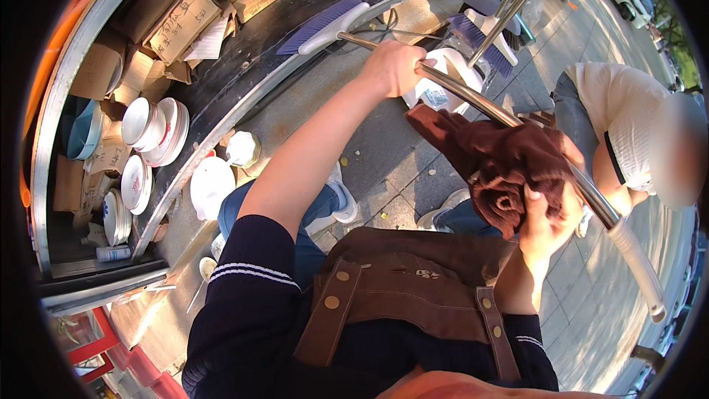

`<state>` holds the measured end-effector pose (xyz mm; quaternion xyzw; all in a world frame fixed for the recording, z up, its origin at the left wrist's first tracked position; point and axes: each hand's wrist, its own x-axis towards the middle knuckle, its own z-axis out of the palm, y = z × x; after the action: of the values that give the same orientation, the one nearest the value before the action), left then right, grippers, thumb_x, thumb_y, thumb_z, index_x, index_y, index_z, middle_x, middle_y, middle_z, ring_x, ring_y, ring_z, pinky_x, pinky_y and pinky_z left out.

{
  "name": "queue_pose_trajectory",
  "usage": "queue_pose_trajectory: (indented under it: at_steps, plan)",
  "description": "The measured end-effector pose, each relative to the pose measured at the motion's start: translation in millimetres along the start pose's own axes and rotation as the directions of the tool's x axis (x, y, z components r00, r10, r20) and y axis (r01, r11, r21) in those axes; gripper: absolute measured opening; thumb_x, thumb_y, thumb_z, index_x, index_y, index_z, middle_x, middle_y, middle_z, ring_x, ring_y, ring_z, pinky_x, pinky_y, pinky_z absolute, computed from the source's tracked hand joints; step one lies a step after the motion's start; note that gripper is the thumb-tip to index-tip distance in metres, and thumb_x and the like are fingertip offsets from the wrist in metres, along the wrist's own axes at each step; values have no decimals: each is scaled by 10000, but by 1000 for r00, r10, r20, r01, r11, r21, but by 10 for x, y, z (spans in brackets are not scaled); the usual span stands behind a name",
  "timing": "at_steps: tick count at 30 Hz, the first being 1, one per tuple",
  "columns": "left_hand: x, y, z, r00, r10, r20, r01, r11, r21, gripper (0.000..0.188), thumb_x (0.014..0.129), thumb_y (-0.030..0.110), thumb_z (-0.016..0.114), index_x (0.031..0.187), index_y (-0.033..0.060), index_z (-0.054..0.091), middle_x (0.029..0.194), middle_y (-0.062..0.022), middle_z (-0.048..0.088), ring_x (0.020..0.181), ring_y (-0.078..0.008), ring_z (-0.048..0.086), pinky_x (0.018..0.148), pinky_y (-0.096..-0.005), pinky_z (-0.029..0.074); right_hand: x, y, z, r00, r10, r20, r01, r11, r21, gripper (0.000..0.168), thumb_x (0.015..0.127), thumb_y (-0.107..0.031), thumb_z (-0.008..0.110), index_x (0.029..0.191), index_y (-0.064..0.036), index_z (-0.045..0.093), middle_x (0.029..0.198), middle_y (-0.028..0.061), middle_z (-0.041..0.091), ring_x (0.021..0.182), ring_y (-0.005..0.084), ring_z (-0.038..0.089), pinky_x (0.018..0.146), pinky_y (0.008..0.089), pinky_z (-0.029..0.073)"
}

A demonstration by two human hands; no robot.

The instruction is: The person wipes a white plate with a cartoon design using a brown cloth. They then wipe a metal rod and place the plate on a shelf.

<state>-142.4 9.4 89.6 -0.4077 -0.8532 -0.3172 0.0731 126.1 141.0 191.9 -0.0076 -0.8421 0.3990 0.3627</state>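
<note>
My left hand is closed around the shiny metal handle of a broom, near its head. The broom head, white with purple bristles, lies at the edge of the dark shelf. A crumpled dark brown cloth is draped over the middle of the handle. My right hand grips this cloth against the handle, which passes through the hand; some fingers are hidden behind the cloth. The handle slants down to the right and ends in a pale plastic grip.
Cardboard boxes and stacked plates fill the shelf at left. Other brooms stand ahead beside a white plastic dustpan. White bowls sit low by my leg. Another person bends down at right on the paved ground.
</note>
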Motion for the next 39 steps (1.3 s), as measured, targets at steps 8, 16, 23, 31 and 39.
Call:
queue_pose_trajectory:
  at_steps: [8, 16, 23, 31, 39]
  plan:
    - [-592, 1068, 386, 996, 93, 5, -90, 972, -219, 289, 870, 278, 597, 673, 66, 593, 562, -145, 571, 556, -345, 598, 518, -414, 473, -419, -312, -728, 971, 83, -224, -32, 974, 224, 535, 790, -285, 666, 1147, 95, 550, 1152, 219, 576, 1056, 308, 570, 960, 424, 423]
    - [-898, 924, 626, 998, -51, -29, 37, 925, -377, 277, 796, 244, 685, 706, 39, 523, 623, -179, 564, 657, -390, 571, 550, -416, 446, -405, 164, -689, 990, -6, -138, 15, 998, 68, 394, 765, -257, 727, 1004, 48, 657, 1050, 168, 623, 961, 273, 575, 890, 374, 408]
    - [-74, 735, -145, 862, -457, -218, 306, 813, -496, 297, 845, 288, 633, 958, 19, 578, 761, -123, 654, 699, -277, 636, 643, -366, 474, -130, 589, -267, 957, 176, -229, -78, 920, 383, 299, 870, -78, 621, 1135, 55, 578, 1056, 89, 620, 948, 154, 560, 891, 286, 417]
    - [752, 862, -411, 921, -364, -138, 116, 595, -796, 177, 880, 126, 617, 1045, 68, 591, 642, 24, 490, 516, -72, 456, 522, -259, 435, 15, 1618, 540, 909, 378, -178, -219, 794, 568, 352, 922, -111, 567, 1251, -28, 476, 1145, 60, 556, 1018, 124, 520, 889, 255, 422]
    - [2245, 1553, -332, 970, -124, -208, -103, 566, -818, 138, 953, 157, 483, 1019, 39, 509, 643, -18, 458, 534, -118, 461, 522, -279, 458, 121, 2230, 438, 790, 612, -19, -315, 433, 845, 340, 930, -110, 552, 1246, -11, 474, 1085, 66, 580, 955, 133, 556, 850, 274, 465]
